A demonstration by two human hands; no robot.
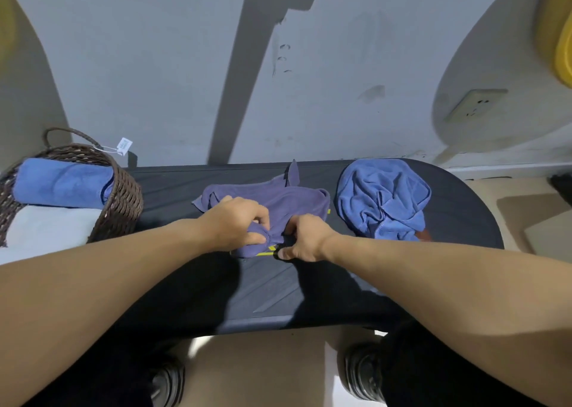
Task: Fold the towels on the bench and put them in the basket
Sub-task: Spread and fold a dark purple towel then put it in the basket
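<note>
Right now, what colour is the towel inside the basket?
Bright blue: the folded towel lies in the brown woven basket, seen in the head view.

Probably a home's plain room — scuffed grey wall (pixel 154 66), wall socket (pixel 475 103), wicker basket (pixel 120 202) — beige floor (pixel 263 369).

wall (pixel 154 66): grey, scuffed | socket (pixel 475 105): white, right | floor (pixel 263 366): beige | yellow object (pixel 561 35): upper right

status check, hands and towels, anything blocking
Left hand and right hand both gripping the purple towel, near edge bunched. Blue towel crumpled on bench, unfolded. One folded towel in basket. Nothing blocking.
</note>
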